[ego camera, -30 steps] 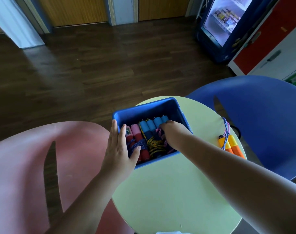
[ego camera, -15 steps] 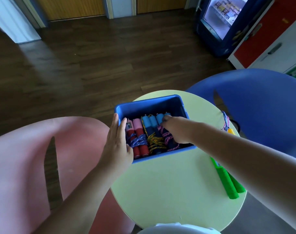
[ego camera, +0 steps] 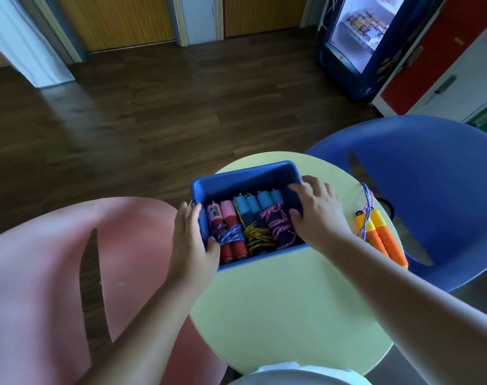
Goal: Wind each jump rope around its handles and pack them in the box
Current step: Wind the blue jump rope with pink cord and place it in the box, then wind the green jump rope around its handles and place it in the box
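A blue box [ego camera: 245, 176] stands on the round light-green table [ego camera: 286, 307]. Three wound jump ropes lie side by side in it: red-and-pink handles with purple cord [ego camera: 229, 235], blue handles with yellow cord [ego camera: 254, 226], and blue handles with pink cord [ego camera: 277, 221]. My left hand [ego camera: 192, 243] holds the box's left wall, thumb over the rim and fingers along the outside. My right hand [ego camera: 317, 215] lies over the right wall with fingers spread and the thumb inside the box, holding nothing. A jump rope with orange-and-yellow handles [ego camera: 382, 237] lies on the table right of the box.
A pink chair [ego camera: 42, 273] stands close on the left and a blue chair [ego camera: 436, 190] on the right of the table. Dark wooden floor lies beyond. A glass-door fridge [ego camera: 353, 43] and a red-and-white cabinet [ego camera: 436, 59] stand at the back right.
My right hand has left the pink-corded rope inside the box and moved right onto the box's right wall, fingers spreading. My left hand stays on the left wall.
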### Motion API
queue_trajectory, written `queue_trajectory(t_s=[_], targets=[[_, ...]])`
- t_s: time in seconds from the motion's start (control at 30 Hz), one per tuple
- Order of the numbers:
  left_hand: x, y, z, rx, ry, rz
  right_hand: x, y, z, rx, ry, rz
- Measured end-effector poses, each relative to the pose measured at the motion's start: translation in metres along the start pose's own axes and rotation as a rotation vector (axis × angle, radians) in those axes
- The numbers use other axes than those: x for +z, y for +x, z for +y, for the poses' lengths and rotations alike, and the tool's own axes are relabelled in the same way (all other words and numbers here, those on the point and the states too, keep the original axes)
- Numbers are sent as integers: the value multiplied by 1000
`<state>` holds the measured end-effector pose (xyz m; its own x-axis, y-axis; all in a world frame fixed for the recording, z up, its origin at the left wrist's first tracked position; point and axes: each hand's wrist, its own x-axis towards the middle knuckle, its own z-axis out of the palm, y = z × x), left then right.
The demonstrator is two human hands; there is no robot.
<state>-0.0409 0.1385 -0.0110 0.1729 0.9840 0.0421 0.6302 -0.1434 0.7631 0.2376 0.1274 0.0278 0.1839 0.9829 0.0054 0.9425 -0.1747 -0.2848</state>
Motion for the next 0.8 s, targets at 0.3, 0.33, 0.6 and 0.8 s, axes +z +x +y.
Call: queue_trajectory(t_s=[0.3, 0.33, 0.6, 0.8], targets=[[6, -16, 14, -65, -36, 60, 14, -28, 16, 263, 458, 40], [6, -21, 15, -66, -38, 58, 13, -33, 17, 269, 460, 41], [11, -64, 25, -90, -2, 88, 15, -73, 30, 245, 484, 16], [18, -70, 31, -126, 81, 90, 0, -75, 44, 141, 453, -136]])
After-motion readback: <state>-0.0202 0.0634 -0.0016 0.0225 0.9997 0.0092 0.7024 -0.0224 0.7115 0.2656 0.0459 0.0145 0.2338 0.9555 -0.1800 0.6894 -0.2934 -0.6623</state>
